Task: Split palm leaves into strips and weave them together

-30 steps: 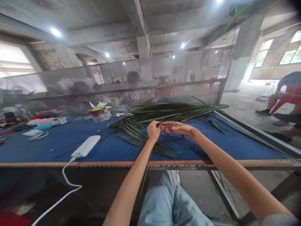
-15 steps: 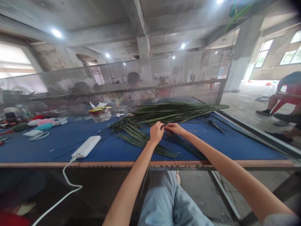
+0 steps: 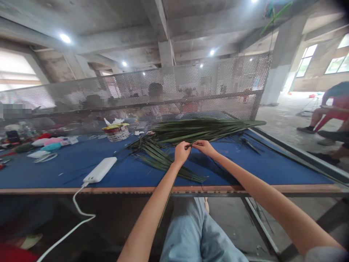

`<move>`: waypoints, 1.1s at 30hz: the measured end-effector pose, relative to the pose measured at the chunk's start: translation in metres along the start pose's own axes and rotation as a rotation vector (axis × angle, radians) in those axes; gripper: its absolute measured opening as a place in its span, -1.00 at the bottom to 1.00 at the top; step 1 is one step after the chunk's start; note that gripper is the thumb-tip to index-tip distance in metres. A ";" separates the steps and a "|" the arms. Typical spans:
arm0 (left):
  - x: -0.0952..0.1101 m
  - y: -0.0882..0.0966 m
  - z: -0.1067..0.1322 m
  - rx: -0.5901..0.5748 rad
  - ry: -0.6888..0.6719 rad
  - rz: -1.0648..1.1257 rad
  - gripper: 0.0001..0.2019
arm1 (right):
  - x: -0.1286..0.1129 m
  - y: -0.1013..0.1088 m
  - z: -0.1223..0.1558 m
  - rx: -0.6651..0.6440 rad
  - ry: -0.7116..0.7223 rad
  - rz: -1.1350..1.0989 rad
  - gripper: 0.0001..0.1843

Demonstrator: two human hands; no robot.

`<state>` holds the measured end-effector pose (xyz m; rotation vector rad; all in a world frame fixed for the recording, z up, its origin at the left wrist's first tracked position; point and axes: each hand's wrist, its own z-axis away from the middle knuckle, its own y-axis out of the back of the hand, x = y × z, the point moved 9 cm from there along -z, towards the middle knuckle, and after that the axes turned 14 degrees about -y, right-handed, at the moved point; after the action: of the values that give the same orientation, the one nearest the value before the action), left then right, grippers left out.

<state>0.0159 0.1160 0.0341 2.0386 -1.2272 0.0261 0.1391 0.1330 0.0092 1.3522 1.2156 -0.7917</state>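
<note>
Both hands meet over the blue table (image 3: 65, 171), just above a heap of long green palm leaves (image 3: 196, 130). My left hand (image 3: 181, 152) is closed in a pinch on a thin green leaf strip (image 3: 188, 146). My right hand (image 3: 204, 147) pinches the same strip from the right, its fingertips almost touching the left ones. A thin leaf rib hangs down from my left hand past the table's front edge. More leaves (image 3: 163, 163) fan out on the table under and left of my hands.
A white power bank (image 3: 99, 169) with a cable lies front left. A small basket (image 3: 116, 132) and soft coloured items (image 3: 50, 143) sit farther left. A perforated metal screen (image 3: 169, 87) backs the table, with people behind it. Another person (image 3: 331, 109) sits at right.
My right hand has closed from stretched fingers into a pinch and drawn in to the left hand. Both hands stay at about the same place above the leaves.
</note>
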 end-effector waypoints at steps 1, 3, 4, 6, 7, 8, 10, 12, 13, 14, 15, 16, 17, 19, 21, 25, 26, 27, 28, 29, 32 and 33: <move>-0.003 -0.002 0.000 0.000 0.014 0.056 -0.89 | -0.002 0.001 0.001 0.013 0.009 0.012 -0.47; -0.010 -0.007 0.000 0.001 0.059 0.189 -0.91 | -0.004 0.002 0.004 0.022 0.021 0.032 -0.46; -0.014 -0.011 0.000 0.001 0.091 0.260 -0.92 | -0.005 0.002 0.005 0.024 0.024 0.039 -0.47; -0.020 -0.016 0.002 0.004 0.166 0.387 -0.91 | -0.006 0.004 0.007 0.034 0.024 0.046 -0.47; -0.023 -0.019 0.003 0.005 0.204 0.440 -0.91 | -0.006 0.005 0.007 0.040 0.023 0.045 -0.47; -0.025 -0.021 0.004 0.006 0.243 0.485 -0.90 | -0.006 0.006 0.007 0.047 0.023 0.043 -0.47; -0.027 -0.023 0.006 -0.001 0.306 0.549 -0.89 | -0.004 0.008 0.006 0.047 0.020 0.036 -0.47; -0.027 -0.024 0.007 -0.019 0.333 0.581 -0.89 | -0.003 0.009 0.004 0.030 0.015 0.035 -0.47; -0.027 -0.024 0.007 -0.028 0.334 0.591 -0.88 | -0.002 0.009 0.003 0.020 0.012 0.037 -0.47; -0.026 -0.024 0.007 -0.032 0.334 0.600 -0.85 | -0.001 0.009 0.002 0.010 0.010 0.041 -0.47; -0.027 -0.024 0.007 -0.037 0.335 0.612 -0.82 | -0.001 0.009 0.002 0.001 0.009 0.046 -0.47; -0.027 -0.024 0.008 -0.041 0.341 0.630 -0.79 | -0.001 0.009 0.002 -0.007 0.009 0.052 -0.47; -0.028 -0.025 0.008 -0.047 0.348 0.654 -0.77 | -0.002 0.008 0.002 -0.016 0.009 0.057 -0.47; -0.031 -0.028 0.010 -0.056 0.374 0.715 -0.75 | -0.002 0.008 0.002 -0.035 0.010 0.065 -0.47; -0.033 -0.032 0.013 -0.067 0.413 0.791 -0.72 | -0.003 0.007 0.002 -0.053 0.008 0.065 -0.46; -0.035 -0.038 0.020 -0.097 0.537 0.927 -0.71 | -0.001 0.007 -0.001 -0.059 0.004 0.052 -0.45; -0.035 -0.039 0.022 -0.108 0.562 0.944 -0.72 | 0.000 0.007 -0.002 -0.055 0.003 0.046 -0.45; -0.034 -0.040 0.023 -0.121 0.583 0.952 -0.74 | 0.000 0.008 -0.002 -0.051 0.001 0.040 -0.46; -0.033 -0.041 0.024 -0.136 0.601 0.954 -0.75 | 0.001 0.009 -0.003 -0.050 -0.003 0.035 -0.46; -0.033 -0.041 0.025 -0.151 0.614 0.955 -0.77 | 0.002 0.009 -0.004 -0.050 -0.007 0.031 -0.46; -0.031 -0.042 0.025 -0.188 0.630 0.956 -0.79 | 0.006 0.010 -0.006 -0.058 -0.034 0.033 -0.46; -0.030 -0.043 0.025 -0.199 0.628 0.958 -0.79 | 0.007 0.011 -0.007 -0.063 -0.048 0.038 -0.46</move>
<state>0.0241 0.1345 -0.0203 0.9815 -1.5580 0.8804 0.1496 0.1428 0.0068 1.2944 1.1648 -0.7497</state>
